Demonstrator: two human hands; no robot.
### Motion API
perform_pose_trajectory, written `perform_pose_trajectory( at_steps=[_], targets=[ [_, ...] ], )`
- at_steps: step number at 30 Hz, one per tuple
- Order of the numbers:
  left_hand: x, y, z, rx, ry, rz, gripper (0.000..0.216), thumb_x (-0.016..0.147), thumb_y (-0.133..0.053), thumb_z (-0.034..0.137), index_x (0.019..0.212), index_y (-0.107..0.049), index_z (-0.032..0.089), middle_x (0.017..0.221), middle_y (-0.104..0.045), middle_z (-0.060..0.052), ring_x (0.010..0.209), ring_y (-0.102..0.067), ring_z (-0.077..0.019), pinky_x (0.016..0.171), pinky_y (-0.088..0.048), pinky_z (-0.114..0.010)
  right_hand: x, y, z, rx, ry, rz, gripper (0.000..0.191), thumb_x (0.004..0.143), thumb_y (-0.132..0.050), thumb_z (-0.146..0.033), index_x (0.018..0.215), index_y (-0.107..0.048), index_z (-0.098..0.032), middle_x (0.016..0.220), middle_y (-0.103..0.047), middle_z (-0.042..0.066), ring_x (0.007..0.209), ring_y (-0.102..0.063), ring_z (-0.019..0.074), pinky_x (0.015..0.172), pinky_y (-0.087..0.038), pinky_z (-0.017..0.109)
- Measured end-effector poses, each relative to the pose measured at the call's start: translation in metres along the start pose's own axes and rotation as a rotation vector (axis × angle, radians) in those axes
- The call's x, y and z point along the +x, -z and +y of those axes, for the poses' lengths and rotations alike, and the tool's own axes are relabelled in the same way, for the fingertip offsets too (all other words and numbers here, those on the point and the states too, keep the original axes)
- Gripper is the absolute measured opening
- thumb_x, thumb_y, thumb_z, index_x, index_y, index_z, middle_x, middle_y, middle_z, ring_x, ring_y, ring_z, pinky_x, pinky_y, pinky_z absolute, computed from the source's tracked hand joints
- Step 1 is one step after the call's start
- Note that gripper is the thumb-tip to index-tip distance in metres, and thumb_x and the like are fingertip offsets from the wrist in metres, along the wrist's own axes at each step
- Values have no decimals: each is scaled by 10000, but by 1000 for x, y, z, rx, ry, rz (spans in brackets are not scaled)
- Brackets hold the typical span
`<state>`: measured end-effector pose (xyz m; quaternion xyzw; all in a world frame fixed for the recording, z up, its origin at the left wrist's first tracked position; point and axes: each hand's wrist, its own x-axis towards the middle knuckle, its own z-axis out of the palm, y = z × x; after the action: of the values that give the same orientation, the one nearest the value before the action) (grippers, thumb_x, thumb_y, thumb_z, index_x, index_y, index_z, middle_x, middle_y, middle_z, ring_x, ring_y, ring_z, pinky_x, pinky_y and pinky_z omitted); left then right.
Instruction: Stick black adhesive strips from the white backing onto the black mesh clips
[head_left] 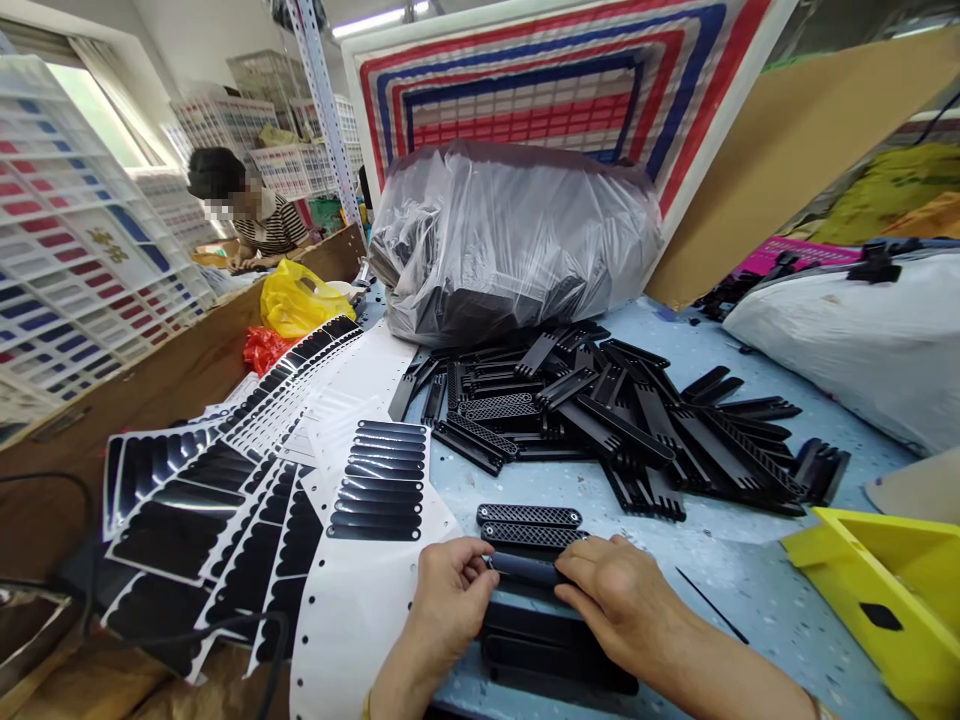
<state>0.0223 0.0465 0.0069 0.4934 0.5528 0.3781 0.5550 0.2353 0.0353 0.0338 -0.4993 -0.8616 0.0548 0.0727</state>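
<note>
My left hand [450, 600] pinches the left end of a smooth, glossy black strip [525, 570] with rounded ends. At the strip's other end, the fingers of my right hand [622, 595] close over it. What lies directly beneath the strip is hidden. Just behind it, two black bars with a mesh-like pattern [529, 516] lie side by side on the blue table. Nearer to me, between my wrists, several smooth black bars [551, 655] lie together, partly covered by my right hand. To the left is a white sheet of black stickers [380, 485] with rounded ends.
Loose black plastic parts [570, 400] are heaped before a clear plastic bag [510, 240]. More sticker sheets [180, 530] fan out left. A yellow bin [862, 590] and a thin black stick [711, 604] are at right. Another person [262, 220] sits far left.
</note>
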Motion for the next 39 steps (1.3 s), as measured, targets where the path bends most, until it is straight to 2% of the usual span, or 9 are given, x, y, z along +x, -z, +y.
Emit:
perform_pose_trajectory(
  at_steps=[10,24,39],
  targets=[
    [0,0,1,2,-5,-6,302,632,-636,201,874,-788,104,597,-574,3,546,-487,-129,526,-377,-237,4,3,-3,-3,-32,-76,213,825,-559,-70,778,-722,-200,793,-734,63,748,-682,247,718,-410,370],
    [2,-1,-4,-20,-2,6,351,594,-617,282,846,-769,91,582,-546,16,521,-454,-116,518,-357,-241,7,1,-7,20,-79,-89,183,825,-603,-68,726,-712,-177,771,-711,68,772,-664,247,728,-371,360],
    [4,0,-7,-37,-5,25,298,569,-646,279,785,-769,115,578,-595,-7,514,-502,-125,503,-385,-236,11,7,-11,4,-100,-171,181,847,-601,-79,755,-726,-172,816,-731,82,807,-668,247,750,-394,362]
  ],
)
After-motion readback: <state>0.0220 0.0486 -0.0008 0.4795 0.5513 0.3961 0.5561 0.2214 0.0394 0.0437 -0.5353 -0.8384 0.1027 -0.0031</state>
